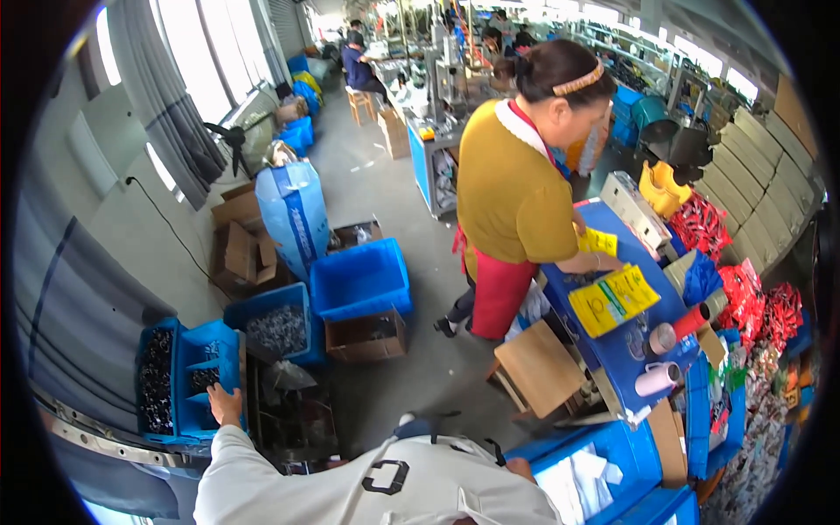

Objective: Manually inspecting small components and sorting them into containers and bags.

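Observation:
My left hand (pixel 225 405) reaches out to the lower left, and its fingers hook over the near rim of a blue divided bin (pixel 191 346) that holds small dark metal parts. The white sleeve covers that arm up to the wrist. Only a sliver of my right hand (pixel 521 470) shows past my white top, beside a blue crate (pixel 634 451) with white sheets in it. Whether it holds anything is hidden.
A person in a yellow top and red apron (pixel 512 206) stands at a blue table (pixel 612 350) handling yellow packets (pixel 612 299). Blue crates (pixel 360 278), cardboard boxes (pixel 366 337) and a wooden stool (pixel 538 367) stand on the grey floor between us. Red packets (pixel 752 297) pile up at the right.

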Available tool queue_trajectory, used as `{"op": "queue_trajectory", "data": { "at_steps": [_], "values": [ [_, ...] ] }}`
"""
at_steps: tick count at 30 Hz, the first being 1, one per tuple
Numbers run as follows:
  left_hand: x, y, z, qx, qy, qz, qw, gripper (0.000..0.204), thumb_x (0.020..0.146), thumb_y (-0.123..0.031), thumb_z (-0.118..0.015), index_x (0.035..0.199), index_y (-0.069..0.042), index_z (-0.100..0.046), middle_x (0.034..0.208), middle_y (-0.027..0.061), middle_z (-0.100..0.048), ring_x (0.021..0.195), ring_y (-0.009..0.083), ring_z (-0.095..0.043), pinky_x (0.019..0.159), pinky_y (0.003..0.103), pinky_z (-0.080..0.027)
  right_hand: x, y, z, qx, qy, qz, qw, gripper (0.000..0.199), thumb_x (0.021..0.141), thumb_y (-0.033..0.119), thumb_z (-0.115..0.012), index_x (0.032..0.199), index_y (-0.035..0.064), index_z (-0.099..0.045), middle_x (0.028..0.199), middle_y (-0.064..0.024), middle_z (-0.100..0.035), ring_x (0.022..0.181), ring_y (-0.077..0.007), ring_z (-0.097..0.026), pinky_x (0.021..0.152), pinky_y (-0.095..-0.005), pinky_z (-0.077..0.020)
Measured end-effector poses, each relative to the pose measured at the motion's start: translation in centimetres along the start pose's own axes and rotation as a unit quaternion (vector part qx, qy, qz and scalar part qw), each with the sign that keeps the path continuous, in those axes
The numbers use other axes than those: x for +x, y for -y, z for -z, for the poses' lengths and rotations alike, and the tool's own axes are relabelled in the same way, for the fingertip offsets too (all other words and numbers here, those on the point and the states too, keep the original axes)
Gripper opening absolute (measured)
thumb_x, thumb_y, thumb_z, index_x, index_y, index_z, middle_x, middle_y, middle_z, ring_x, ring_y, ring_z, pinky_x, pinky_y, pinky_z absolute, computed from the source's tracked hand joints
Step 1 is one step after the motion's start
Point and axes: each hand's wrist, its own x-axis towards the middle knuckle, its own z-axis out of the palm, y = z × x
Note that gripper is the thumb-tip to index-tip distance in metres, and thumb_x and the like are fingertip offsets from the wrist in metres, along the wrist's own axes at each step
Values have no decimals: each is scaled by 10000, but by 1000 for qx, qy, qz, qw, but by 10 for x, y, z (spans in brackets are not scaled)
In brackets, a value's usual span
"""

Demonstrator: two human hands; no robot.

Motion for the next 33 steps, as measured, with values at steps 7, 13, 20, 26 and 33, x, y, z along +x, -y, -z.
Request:
{"op": "queue_trajectory", "data": {
  "at_steps": [7, 13, 20, 26, 33],
  "values": [
    [13, -14, 2, 3, -7, -14, 1000, 478, 735, -284, -612, 1071, 25, -472, 1161, 229, -447, 1033, 382, -495, 837, 433, -449, -19, 28, 18, 109, 4, -36, 993, 222, 719, 199, -569, 596, 23, -627, 551, -106, -602, 494, -198, -597, 500, -323, -474],
    [10, -7, -4, 3, -15, -16, 1000, 443, 738, -286, -606, 1026, 24, -475, 1123, 230, -455, 1000, 396, -510, 813, 447, -457, -39, 28, 24, 48, 29, -77, 995, 207, 713, 169, -563, 599, 7, -624, 539, -103, -595, 469, -184, -585, 474, -309, -466],
    [11, -9, -3, 0, -6, -24, 1000, 439, 740, -299, -605, 1013, 18, -473, 1100, 231, -457, 962, 406, -528, 778, 455, -472, -37, 15, 15, 80, 10, -48, 996, 203, 710, 163, -557, 604, 4, -625, 534, -104, -589, 455, -194, -582, 471, -311, -470],
    [11, -8, 0, -3, 7, -8, 1000, 456, 743, -316, -603, 1031, 13, -471, 1121, 226, -454, 954, 409, -537, 774, 460, -475, -34, 32, 20, 96, 5, -34, 995, 205, 713, 167, -550, 610, 9, -630, 541, -105, -593, 466, -200, -592, 478, -311, -478],
    [14, -7, -6, 3, 9, -6, 1000, 498, 745, -323, -594, 1090, 11, -464, 1171, 230, -439, 968, 404, -538, 793, 456, -471, -27, 30, 23, 64, 50, -119, 990, 267, 676, 265, -643, 756, 11, -663, 745, -183, -637, 703, -287, -634, 635, -349, -479]
  ]
}}
